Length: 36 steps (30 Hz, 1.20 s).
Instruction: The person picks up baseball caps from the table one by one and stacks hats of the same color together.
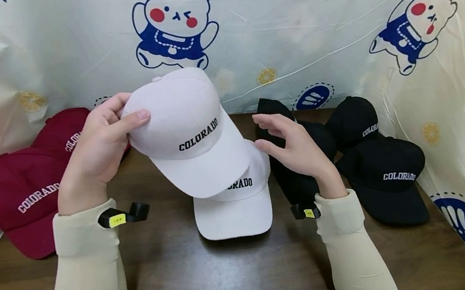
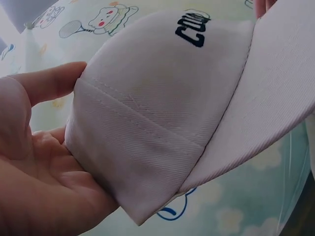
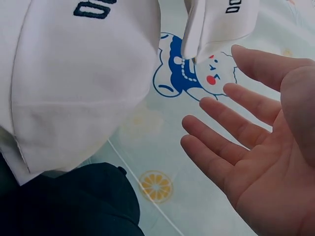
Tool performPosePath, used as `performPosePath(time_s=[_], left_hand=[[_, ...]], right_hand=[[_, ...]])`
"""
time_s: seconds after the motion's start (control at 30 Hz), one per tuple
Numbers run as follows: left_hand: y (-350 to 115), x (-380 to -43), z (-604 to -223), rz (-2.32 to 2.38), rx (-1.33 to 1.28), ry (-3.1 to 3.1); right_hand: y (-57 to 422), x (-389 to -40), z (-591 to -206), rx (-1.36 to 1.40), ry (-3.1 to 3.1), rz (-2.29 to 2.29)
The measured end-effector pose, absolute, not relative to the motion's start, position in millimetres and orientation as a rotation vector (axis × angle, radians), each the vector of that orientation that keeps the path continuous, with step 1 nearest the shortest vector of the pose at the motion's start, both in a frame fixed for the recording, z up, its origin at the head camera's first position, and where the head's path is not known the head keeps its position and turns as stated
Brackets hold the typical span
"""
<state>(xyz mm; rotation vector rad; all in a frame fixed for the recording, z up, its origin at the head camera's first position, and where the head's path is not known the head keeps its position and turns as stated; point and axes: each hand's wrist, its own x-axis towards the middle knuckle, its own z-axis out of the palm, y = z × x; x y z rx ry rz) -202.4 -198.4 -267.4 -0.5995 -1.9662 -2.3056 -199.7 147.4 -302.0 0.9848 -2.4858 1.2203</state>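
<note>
In the head view my left hand pinches a white baseball cap by the back of its crown, thumb on top. Its brim tilts down to the right, over a second white cap that stands brim forward on the table. Black COLORADO lettering marks both. The left wrist view has the thumb and palm of the left hand at the raised cap's rear edge. Just right of the lower white cap, my right hand is raised, holding nothing. Its fingers extend apart from the caps in the right wrist view.
Dark red caps lie at the left of the brown table. Several black caps are grouped at the right, some behind my right hand. A pale curtain with cartoon bears hangs along the back and sides.
</note>
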Motion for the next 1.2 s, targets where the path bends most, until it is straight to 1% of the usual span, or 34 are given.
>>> performPosePath(time_s=[0.13, 0.5, 0.73, 1.07, 1.2], left_hand=[[-192.4, -203.0, -269.4, -2.298, -0.682, -2.056], [-165.6, -214.4, -286.2, -2.295, -0.831, -2.29], [-152.0, -219.9, -296.6, -2.305, -0.916, -2.393], [-148.0, -231.0, -314.0, -2.397, -0.894, -2.428], [-147.6, -233.4, -318.7, -2.408, -0.881, -2.441]], right_hand=[[148.0, -195.8, -297.3, 0.973, -2.485, 1.268], [152.0, -198.8, -300.9, 0.981, -2.448, 1.43], [152.4, -198.1, -298.1, 0.973, -2.513, 1.354], [155.5, -201.1, -301.6, 0.981, -2.561, 1.337], [160.8, -213.0, -317.4, 0.958, -2.586, 1.315]])
